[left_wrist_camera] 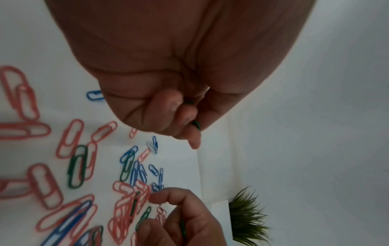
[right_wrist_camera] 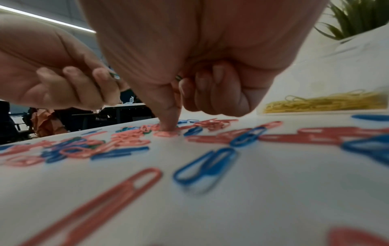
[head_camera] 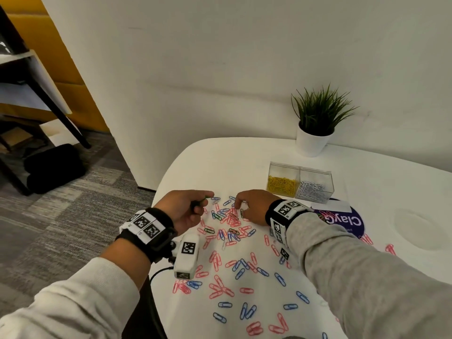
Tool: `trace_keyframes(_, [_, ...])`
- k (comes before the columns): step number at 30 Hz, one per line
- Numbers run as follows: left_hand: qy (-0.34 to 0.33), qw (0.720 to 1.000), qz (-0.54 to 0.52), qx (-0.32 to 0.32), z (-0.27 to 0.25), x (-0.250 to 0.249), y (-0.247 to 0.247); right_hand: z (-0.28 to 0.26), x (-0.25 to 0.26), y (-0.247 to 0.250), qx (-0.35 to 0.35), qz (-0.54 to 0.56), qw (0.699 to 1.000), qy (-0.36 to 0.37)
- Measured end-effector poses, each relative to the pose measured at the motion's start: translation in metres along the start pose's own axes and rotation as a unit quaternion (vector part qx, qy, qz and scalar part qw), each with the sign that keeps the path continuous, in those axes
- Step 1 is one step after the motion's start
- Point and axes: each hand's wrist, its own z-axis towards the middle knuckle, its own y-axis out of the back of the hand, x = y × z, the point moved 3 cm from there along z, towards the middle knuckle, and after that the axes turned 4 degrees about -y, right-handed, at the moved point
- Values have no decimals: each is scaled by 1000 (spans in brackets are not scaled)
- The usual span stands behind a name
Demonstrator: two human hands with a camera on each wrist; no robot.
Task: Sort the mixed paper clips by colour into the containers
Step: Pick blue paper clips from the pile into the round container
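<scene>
My left hand [head_camera: 186, 209] is curled round a few green clips [left_wrist_camera: 196, 124], their ends poking out between fingers and thumb, held just above the far left of the pile. My right hand [head_camera: 249, 206] is also curled, a green clip [right_wrist_camera: 179, 77] tucked in against the palm, while its forefinger [right_wrist_camera: 171, 114] presses down into the heap of red, blue and green paper clips [head_camera: 230, 218] spread over the white surface [head_camera: 367, 196]. Far right stands the clear container [head_camera: 300, 182], yellow clips [head_camera: 281, 185] in its left half, white ones [head_camera: 313, 190] in its right.

These clips weigh almost nothing and are stiff, springy wire with a slick coating, and they lie flat, so I judge fingertips will skid off them. Best to drag one clear of its tangled neighbours, then nip it by a rounded end. Interlocked ones may lift together.
</scene>
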Motion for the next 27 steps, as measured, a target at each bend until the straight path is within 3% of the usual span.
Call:
trace_keyframes(7, [14,996,-88,5,-24,6,-3,-7,-3,2,21,-71,997,-22])
trace_keyframes(13, [2,999,-39,34,-35,11,-21,-18,14,1,5,-232,973,10])
trace_keyframes(15, [8,998,-32,54,-40,9,-28,-25,18,9,-11,-202,979,-5])
trace_keyframes(20, [49,989,-77,115,-58,0,-41,-87,20,43,-101,33,994,37])
trace_keyframes(23, [53,988,-56,130,-71,-3,-51,-150,9,41,-33,24,998,46])
trace_keyframes(27, [-5,979,139,152,-100,5,-75,-229,1,11,63,-50,995,53])
